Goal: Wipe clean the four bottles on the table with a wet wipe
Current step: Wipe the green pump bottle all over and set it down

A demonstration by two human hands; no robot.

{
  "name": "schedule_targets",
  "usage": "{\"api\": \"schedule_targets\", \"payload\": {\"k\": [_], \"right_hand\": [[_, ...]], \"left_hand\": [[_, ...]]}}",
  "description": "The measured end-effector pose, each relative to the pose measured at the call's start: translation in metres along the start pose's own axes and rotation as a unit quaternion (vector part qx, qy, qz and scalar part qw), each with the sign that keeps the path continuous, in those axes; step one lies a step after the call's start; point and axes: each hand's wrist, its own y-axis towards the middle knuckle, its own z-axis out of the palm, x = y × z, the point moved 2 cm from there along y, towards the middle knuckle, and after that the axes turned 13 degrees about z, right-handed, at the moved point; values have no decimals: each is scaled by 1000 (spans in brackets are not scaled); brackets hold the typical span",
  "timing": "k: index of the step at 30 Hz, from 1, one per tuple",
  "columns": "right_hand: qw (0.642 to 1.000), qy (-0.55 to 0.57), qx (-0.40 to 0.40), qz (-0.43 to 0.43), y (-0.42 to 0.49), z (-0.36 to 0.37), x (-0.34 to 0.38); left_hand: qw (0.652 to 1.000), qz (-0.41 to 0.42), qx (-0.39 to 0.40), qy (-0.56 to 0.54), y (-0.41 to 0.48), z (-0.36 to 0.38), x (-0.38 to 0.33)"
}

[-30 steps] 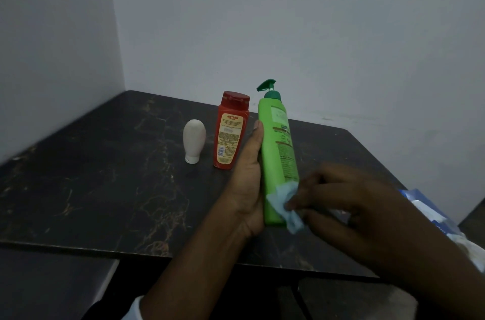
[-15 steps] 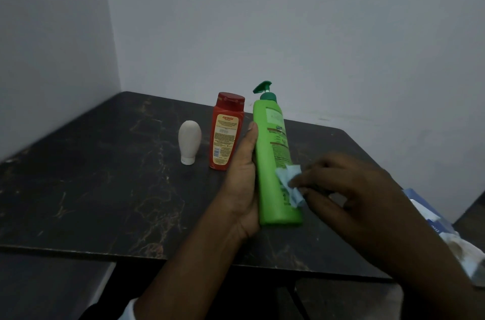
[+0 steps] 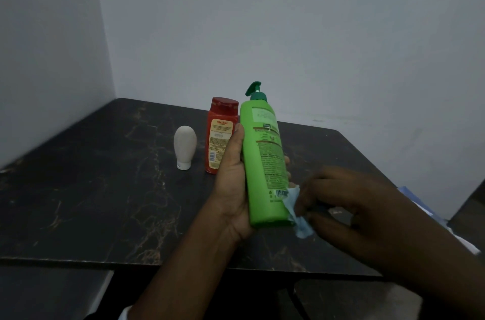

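table point(image 3: 91, 201): dark, fills lower frame.
right hand point(image 3: 341, 204): pinches wet wipe point(image 3: 296, 209) against the bottle's lower right edge.
green bottle point(image 3: 262, 157): centre, tilted, base possibly resting on table.
left hand point(image 3: 232, 188): wraps bottle's left side, steadying it for wiping.
red bottle point(image 3: 219, 136), white bottle point(image 3: 184, 146): standing upper centre.
change: wipe now lower, nearer base.

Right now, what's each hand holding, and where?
Left hand grips the green pump bottle around its lower body; right hand pinches the wet wipe against its base.
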Motion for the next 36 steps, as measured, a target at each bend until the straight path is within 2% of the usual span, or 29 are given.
{"api": "schedule_targets", "payload": {"k": [8, 16, 22, 24, 28, 31, 36], "right_hand": [[998, -30, -11, -45, 6, 21, 29], [1000, -21, -13, 19, 5, 5, -7], [992, 46, -120, 8, 3, -4, 10], [992, 54, -113, -30, 1, -4, 24], [995, -30, -68, -59, 7, 23, 32], [998, -20, -52, -39, 6, 21, 26], [998, -22, -50, -15, 4, 7, 7]], "left_hand": [[999, 2, -27, -37, -1, 5, 1], [999, 6, 9, -45, 3, -3, -5], [998, 39, -8, -54, 5, -4, -3], [997, 45, -21, -59, 7, -5, -1], [997, 33, -46, -49, 7, 0, 1], [999, 34, -22, -31, 5, 0, -2], [997, 33, 62, -31, 1, 0, -6]]}}
